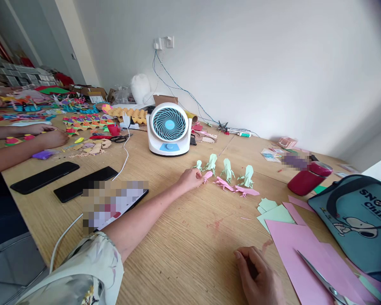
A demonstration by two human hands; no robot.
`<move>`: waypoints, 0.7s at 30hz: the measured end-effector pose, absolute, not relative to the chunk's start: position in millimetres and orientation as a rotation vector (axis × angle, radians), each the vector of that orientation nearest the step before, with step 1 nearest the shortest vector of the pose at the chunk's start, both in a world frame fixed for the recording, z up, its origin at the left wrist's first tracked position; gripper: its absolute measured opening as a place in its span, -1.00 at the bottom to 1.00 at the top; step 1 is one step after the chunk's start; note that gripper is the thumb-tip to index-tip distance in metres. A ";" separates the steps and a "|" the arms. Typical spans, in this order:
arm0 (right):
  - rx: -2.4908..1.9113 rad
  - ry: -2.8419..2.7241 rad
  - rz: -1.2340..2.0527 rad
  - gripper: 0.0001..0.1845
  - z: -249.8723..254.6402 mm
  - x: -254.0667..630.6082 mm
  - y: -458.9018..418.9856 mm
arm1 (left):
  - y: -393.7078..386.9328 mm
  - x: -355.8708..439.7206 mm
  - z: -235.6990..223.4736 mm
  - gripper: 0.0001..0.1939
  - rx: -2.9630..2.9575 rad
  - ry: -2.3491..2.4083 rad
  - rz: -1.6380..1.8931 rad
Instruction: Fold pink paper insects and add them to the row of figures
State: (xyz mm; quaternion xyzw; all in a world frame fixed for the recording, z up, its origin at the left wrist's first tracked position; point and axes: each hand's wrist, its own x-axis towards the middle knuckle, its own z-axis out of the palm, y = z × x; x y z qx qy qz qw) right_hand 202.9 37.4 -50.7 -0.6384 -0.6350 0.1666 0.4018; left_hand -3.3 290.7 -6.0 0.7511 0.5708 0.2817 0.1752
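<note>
My left hand point(191, 179) reaches out over the table, finger and thumb pinched on the end of a pink folded-paper figure point(207, 176). To the right of it lie two more pink paper figures, one point(224, 184) in the middle and one point(247, 191) at the end. Behind them stands a row of several pale green folded-paper figures point(227, 170). Nearer to me, my right hand point(260, 275) rests on the wood with its fingers loosely curled, and no object shows in it. Left of the pink paper sheets point(292, 245), that hand touches none of them.
A white-and-blue fan point(169, 127) stands behind. Scissors point(320, 277) lie on the pink sheets, beside green paper point(277, 215), a Snoopy bag point(355, 220) and a red flask point(307, 180). Phones point(85, 184) and a cable are at left, near another person's hands point(52, 137).
</note>
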 end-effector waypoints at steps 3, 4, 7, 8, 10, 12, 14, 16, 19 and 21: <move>-1.613 -1.605 0.397 -0.60 -51.2 202.3 37.7 | 286.8 3.8 -8.5 -0.76 2.140 1.631 0.824; -1.612 -1.606 0.388 -0.60 -51.1 202.2 37.8 | 285.9 6.2 -9.6 -0.77 2.144 1.639 0.833; -1.612 -1.617 0.375 -0.60 -50.1 202.3 38.3 | 285.4 13.4 -12.7 -0.81 2.147 1.660 0.851; -1.612 -1.622 0.375 -0.59 -49.7 202.6 38.5 | 285.9 15.8 -13.6 -0.83 2.145 1.666 0.856; -1.609 -1.631 0.379 -0.59 -48.8 203.5 39.1 | 288.0 20.7 -15.5 -0.86 2.137 1.675 0.865; -1.601 -1.647 0.380 -0.59 -48.0 204.1 39.6 | 291.1 25.1 -17.2 -0.88 2.118 1.683 0.874; -1.597 -1.653 0.374 -0.59 -47.1 203.9 39.6 | 294.6 28.3 -18.7 -0.89 2.093 1.693 0.883; -1.604 -1.645 0.370 -0.59 -46.2 202.7 39.2 | 297.6 29.6 -19.6 -0.87 2.070 1.708 0.895; -1.612 -1.624 0.361 -0.57 -44.8 200.1 38.2 | 299.2 27.9 -19.9 -0.83 2.073 1.701 0.898; -1.608 -1.616 0.350 -0.56 -43.9 198.7 37.9 | 298.4 25.4 -20.0 -0.81 2.112 1.669 0.889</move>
